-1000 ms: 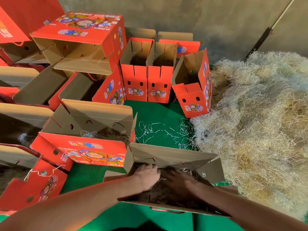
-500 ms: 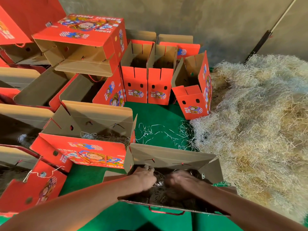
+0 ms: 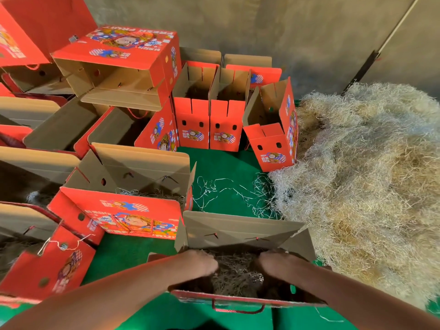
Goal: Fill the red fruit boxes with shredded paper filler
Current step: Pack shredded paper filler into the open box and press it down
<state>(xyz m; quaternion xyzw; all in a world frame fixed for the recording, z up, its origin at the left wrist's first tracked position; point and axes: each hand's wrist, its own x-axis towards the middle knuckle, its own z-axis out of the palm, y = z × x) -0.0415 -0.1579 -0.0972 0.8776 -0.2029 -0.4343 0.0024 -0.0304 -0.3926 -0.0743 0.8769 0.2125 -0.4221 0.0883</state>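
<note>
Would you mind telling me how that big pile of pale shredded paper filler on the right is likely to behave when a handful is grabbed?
The pale shredded paper filler pile looks fluffy and tangled, so a handful probably lifts light and springy. Loose strands lying on the green mat suggest it sheds and trails bits.

Large yellow letters reading "FRESH FRUIT" are showing upside down along the far edge of the tipped red box [image 3: 123,47] stacked at the upper left. On the printed front of the open red box in the middle left [image 3: 119,214], the letters "FRUI" are peeking out along the bottom edge, the rest being cut off by the carton in front. Smaller print is sitting beside the cartoon pictures on these and the other red boxes, but it is too small and blurred to read.
</note>
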